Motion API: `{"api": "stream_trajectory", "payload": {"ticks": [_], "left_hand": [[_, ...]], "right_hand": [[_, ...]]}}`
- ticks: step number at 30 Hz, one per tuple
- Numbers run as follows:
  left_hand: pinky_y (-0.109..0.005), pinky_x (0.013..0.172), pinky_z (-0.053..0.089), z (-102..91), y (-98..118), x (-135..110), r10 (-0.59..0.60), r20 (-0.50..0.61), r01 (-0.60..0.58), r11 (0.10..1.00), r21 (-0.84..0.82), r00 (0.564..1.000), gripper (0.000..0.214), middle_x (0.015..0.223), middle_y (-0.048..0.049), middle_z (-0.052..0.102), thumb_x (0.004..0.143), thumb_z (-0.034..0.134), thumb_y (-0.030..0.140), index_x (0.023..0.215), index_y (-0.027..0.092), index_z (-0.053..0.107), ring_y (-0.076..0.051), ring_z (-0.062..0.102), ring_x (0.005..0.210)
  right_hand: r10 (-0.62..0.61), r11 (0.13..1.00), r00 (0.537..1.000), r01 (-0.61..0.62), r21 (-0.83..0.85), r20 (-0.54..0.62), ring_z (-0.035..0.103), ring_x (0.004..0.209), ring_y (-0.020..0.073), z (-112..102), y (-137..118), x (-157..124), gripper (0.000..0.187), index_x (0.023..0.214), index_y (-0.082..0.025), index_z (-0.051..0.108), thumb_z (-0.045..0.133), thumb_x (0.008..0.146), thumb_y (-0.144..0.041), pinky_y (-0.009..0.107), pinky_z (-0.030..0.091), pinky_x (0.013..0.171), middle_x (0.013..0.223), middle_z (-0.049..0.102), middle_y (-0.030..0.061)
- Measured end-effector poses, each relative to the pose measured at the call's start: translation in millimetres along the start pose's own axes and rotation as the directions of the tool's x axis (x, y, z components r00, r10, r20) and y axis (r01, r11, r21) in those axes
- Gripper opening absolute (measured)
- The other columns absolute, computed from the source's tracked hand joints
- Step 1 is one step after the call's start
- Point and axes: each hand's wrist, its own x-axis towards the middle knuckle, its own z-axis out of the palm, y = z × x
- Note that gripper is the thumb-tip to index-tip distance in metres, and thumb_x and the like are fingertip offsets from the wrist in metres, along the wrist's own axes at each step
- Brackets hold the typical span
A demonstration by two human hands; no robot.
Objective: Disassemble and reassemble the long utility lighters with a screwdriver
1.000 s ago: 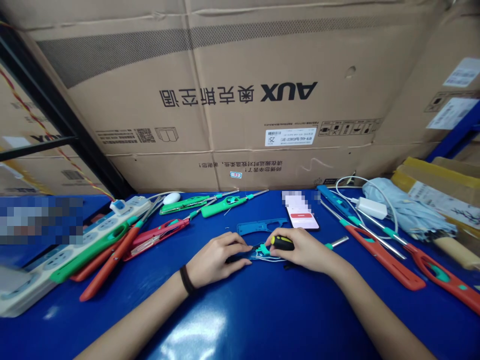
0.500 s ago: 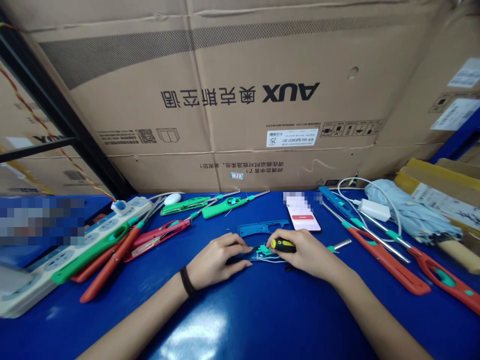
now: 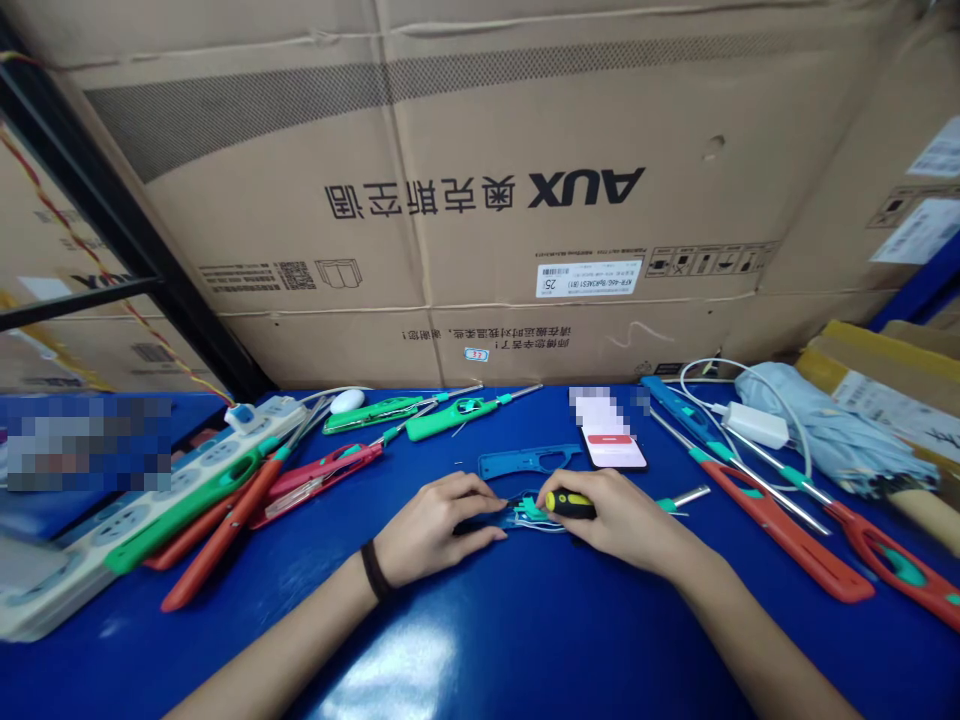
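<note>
The blue casing (image 3: 510,521), a long lighter-type body, lies open on the blue table (image 3: 427,620), directly in front of the person and between the two hands. Its left end sits between the thumb and fingers of the left hand (image 3: 442,522), which are closed on it; this grip appears to serve as a brace, holding the light body against turning.

The right hand (image 3: 626,518) has its fingers wrapped round a black-and-yellow handle (image 3: 570,503), apparently of a screwdriver, held low over the teal part (image 3: 530,508). The tip is hidden by the fingers, so contact cannot be confirmed. White wires (image 3: 541,526) show along the casing's near edge, and the metal tube (image 3: 690,495) points out to the right, clear of the grips.

A loose blue half-shell (image 3: 517,462) lies just beyond the hands, near the phone (image 3: 616,452), presumably set there to leave the inner parts reachable.
</note>
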Motion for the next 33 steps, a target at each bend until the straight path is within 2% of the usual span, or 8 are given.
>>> {"api": "stream_trajectory", "payload": {"ticks": [9, 23, 30, 33], "left_hand": [[-0.028, 0.083, 0.050, -0.1, 1.2, -0.1, -0.002, -0.010, 0.002, 1.000, 0.000, 1.000, 0.028, 0.101, -0.0063, 0.065, 0.085, 0.060, 0.033, 0.110, 0.019, 0.064, -0.017, 0.061, 0.091], [-0.028, 0.082, 0.050, 1.0, 0.2, -0.3, -0.024, -0.037, 0.021, 0.998, -0.066, 0.999, 0.028, 0.099, -0.0061, 0.065, 0.083, 0.063, 0.033, 0.108, 0.019, 0.065, -0.017, 0.062, 0.090], [-0.028, 0.081, 0.050, 4.2, 3.5, 1.1, -0.175, -0.066, 0.164, 0.976, -0.144, 0.982, 0.031, 0.097, -0.0042, 0.065, 0.076, 0.071, 0.033, 0.105, 0.022, 0.067, -0.017, 0.063, 0.087], [-0.029, 0.082, 0.050, 4.7, 4.7, 1.2, -0.194, -0.068, 0.181, 0.971, -0.159, 0.979, 0.029, 0.097, -0.0039, 0.065, 0.075, 0.071, 0.031, 0.103, 0.022, 0.067, -0.018, 0.062, 0.088]], "right_hand": [[-0.043, 0.999, 0.997, 0.043, 0.005, -0.061, 0.062, 0.085, 0.0170, 2.7, -0.8, -0.5, 0.025, 0.090, -0.025, 0.059, 0.052, 0.074, -0.007, 0.024, 0.043, 0.072, 0.092, 0.068, -0.0014], [-0.054, 0.993, 0.998, 0.050, -0.110, -0.038, 0.061, 0.079, 0.0164, 5.5, -6.1, -0.9, 0.027, 0.088, -0.024, 0.060, 0.049, 0.074, -0.003, 0.023, 0.040, 0.067, 0.091, 0.066, 0.0002], [-0.088, 0.989, 0.996, 0.084, -0.119, -0.031, 0.061, 0.076, 0.0156, 6.0, -9.2, -0.2, 0.023, 0.084, -0.023, 0.061, 0.051, 0.076, -0.004, 0.022, 0.038, 0.064, 0.085, 0.067, -0.0002], [-0.073, 0.995, 0.997, 0.071, -0.068, -0.031, 0.062, 0.075, 0.0154, 6.7, -6.5, 0.1, 0.023, 0.084, -0.024, 0.063, 0.052, 0.075, -0.005, 0.021, 0.038, 0.064, 0.084, 0.068, -0.0008]]}}
